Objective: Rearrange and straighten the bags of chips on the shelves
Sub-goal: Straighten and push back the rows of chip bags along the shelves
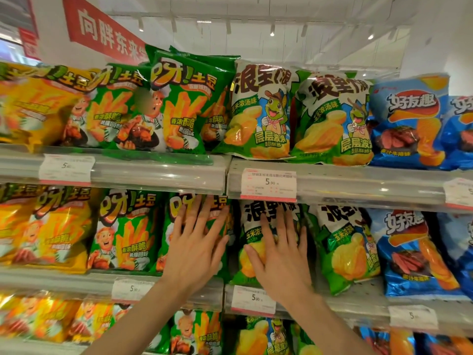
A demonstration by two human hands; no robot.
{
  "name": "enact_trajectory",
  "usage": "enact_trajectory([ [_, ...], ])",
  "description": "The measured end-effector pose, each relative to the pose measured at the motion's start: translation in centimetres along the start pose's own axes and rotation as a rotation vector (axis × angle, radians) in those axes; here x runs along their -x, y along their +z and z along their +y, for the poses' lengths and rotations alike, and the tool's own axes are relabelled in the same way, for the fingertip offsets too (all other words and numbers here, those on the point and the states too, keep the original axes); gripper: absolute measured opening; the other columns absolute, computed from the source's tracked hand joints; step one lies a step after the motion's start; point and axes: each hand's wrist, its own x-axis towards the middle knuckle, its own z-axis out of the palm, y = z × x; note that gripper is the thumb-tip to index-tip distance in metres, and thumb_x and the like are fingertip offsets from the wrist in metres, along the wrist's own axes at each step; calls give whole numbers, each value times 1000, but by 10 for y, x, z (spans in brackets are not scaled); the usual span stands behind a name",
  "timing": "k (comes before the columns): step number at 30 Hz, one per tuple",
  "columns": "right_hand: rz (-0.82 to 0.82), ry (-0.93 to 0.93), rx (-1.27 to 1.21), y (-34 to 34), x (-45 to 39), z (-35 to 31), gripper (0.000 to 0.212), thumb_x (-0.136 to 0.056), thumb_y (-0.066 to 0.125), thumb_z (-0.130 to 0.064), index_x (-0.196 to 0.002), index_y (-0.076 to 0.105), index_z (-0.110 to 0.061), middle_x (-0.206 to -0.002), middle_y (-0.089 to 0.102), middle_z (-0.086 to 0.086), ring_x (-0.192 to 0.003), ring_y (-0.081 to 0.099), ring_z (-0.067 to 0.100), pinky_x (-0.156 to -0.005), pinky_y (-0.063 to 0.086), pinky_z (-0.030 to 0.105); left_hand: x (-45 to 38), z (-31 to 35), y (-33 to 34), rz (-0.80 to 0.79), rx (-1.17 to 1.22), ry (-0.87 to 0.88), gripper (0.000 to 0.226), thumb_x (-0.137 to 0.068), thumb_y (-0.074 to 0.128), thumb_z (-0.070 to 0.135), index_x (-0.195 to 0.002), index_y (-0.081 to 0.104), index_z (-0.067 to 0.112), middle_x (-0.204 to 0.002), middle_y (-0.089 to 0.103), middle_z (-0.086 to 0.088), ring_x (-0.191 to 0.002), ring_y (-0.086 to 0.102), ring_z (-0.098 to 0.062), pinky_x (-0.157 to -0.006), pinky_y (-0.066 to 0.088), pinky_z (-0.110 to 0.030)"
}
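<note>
Three shelves (158, 172) carry standing bags of chips, yellow at the left, green in the middle, blue at the right. On the middle shelf the left hand (197, 242) lies flat, fingers straight and spread, on a green bag (169, 226); the right hand (281, 254) presses likewise on the green and white bag (252, 221) just beside it, gripping nothing

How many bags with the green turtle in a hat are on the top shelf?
2. One turtle bag stands just right of the green fries bags, and a second turtle bag stands beside it, next to the blue bags. More may hide behind them.
</note>
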Motion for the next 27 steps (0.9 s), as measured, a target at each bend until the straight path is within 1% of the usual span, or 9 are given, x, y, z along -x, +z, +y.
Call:
enact_trajectory([
  [6, 35, 66, -3, 2, 1, -14, 73, -99, 24, -63, -154, 32, -15, -162, 20, 19, -152, 12, 34, -116, 20, 62, 0, -2, 5, 20, -37, 3, 60, -101, 37, 47, -156, 27, 24, -163, 22, -12, -153, 10, -30, -121, 14, -57],
  [10, 55, 104, -13, 3, 1, -19, 72, -100, 23, -61, -153, 34, -14, -161, 23, 20, -151, 14, 34, -115, 20, 62, 0, -1, 7, 48, -27, 21, 60, -100, 41, 44, -155, 30, 22, -162, 23, -13, -152, 13, -32, -119, 17, -59],
  [14, 86, 69, -86, -4, 5, -14, 70, -101, 20, -60, -154, 30, -16, -163, 20, 15, -152, 10, 31, -118, 16, 58, 1, 1, 5, 54, 8, 19, 61, -100, 43, 44, -155, 31, 20, -163, 21, -13, -152, 13, -32, -118, 18, -59],
  [16, 141, 37, -147, -13, 7, -4, 65, -102, 24, -57, -152, 33, -16, -161, 24, 13, -151, 15, 31, -119, 17, 56, -1, 9, 1, 76, 56, 22, 60, -99, 45, 42, -153, 35, 18, -162, 25, -13, -151, 17, -31, -118, 21, -57],
  [18, 226, 23, -195, -26, 9, 14, 58, -102, 34, -50, -147, 39, -14, -155, 34, 14, -146, 27, 32, -117, 24, 53, -4, 25, -4, 122, 143, 45, 54, -99, 49, 38, -147, 45, 14, -155, 36, -14, -146, 29, -32, -115, 28, -53],
  [20, 312, 36, -222, -40, 10, 39, 50, -100, 44, -42, -141, 45, -12, -146, 44, 14, -135, 39, 32, -110, 35, 49, -6, 51, -7, 160, 273, 73, 45, -98, 52, 35, -138, 53, 13, -145, 45, -12, -133, 43, -30, -106, 39, -45],
  [23, 365, 114, -235, -59, 10, 85, 40, -97, 50, -31, -130, 51, -8, -129, 52, 15, -117, 49, 33, -96, 44, 46, -12, 101, -12, 89, 545, 47, 39, -100, 50, 39, -132, 54, 17, -132, 49, -1, -115, 53, -17, -87, 52, -33],
  [25, 321, 209, -254, -64, 10, 118, 37, -94, 57, -23, -126, 53, -4, -123, 54, 18, -113, 51, 36, -95, 45, 49, -19, 134, -16, 3, 683, -9, 43, -100, 45, 45, -137, 48, 24, -131, 45, 4, -106, 56, -11, -81, 54, -32],
  [27, 208, 285, -282, -67, 10, 150, 40, -89, 64, -15, -125, 54, -2, -120, 56, 21, -111, 52, 41, -94, 45, 50, -27, 163, -14, -107, 777, -76, 49, -99, 45, 49, -144, 35, 34, -137, 39, 6, -110, 55, -13, -88, 52, -34],
])
